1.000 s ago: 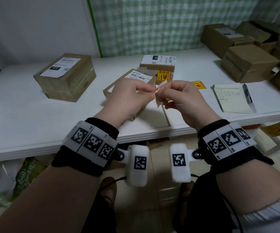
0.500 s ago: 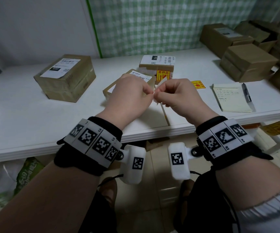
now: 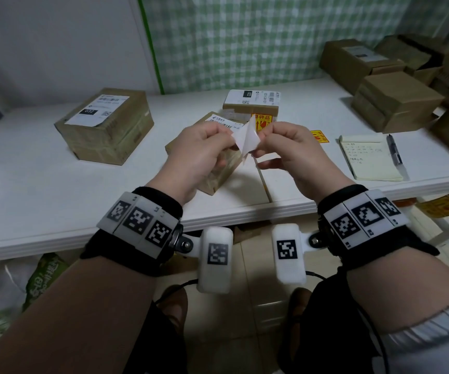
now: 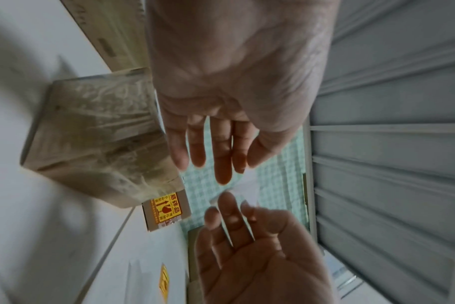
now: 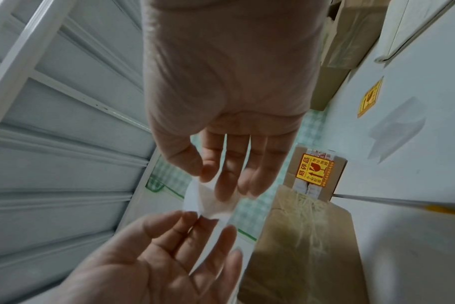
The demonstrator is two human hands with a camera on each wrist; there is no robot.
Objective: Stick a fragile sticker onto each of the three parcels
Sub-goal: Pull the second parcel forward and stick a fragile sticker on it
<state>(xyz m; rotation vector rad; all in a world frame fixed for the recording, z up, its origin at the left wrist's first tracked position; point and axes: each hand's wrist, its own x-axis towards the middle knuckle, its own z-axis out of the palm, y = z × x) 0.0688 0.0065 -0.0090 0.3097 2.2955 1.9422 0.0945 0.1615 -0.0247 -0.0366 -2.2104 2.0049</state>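
Got my left hand (image 3: 200,147) and right hand (image 3: 289,147) both pinching 1 fragile sticker (image 3: 246,137), white side facing me, up over the near parcel (image 3: 219,175). Far parcel (image 3: 251,103) already has 1 stuck on; another parcel (image 3: 104,125) sits left on the surface (image 3: 29,171).

A sticker (image 3: 246,136), white side showing, is being held above the surface, partly split from its backing. Three brown parcels are lying there: far parcel (image 3: 250,103) carrying a yellow fragile label (image 3: 262,122); near parcel (image 3: 218,168) and left parcel (image 3: 104,125) showing only white shipping labels.
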